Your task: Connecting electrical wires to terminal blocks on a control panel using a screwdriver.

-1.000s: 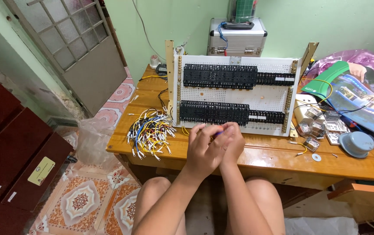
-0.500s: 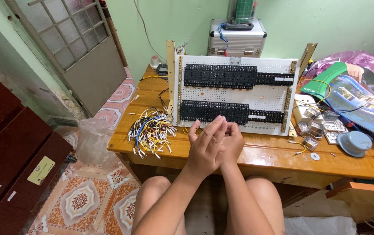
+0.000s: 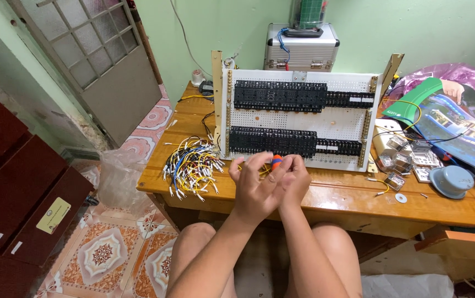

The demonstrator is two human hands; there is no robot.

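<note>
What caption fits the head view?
Both hands, left hand and right hand, work yellow wire before white panel.

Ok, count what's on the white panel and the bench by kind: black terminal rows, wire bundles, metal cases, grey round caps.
Black terminal rows on the white panel: 2
Loose wire bundle: 1
Metal case: 1
Grey round cap: 1
Total: 5

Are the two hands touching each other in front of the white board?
Touching: in the head view the left hand presses against the right hand, no gap between.
</note>
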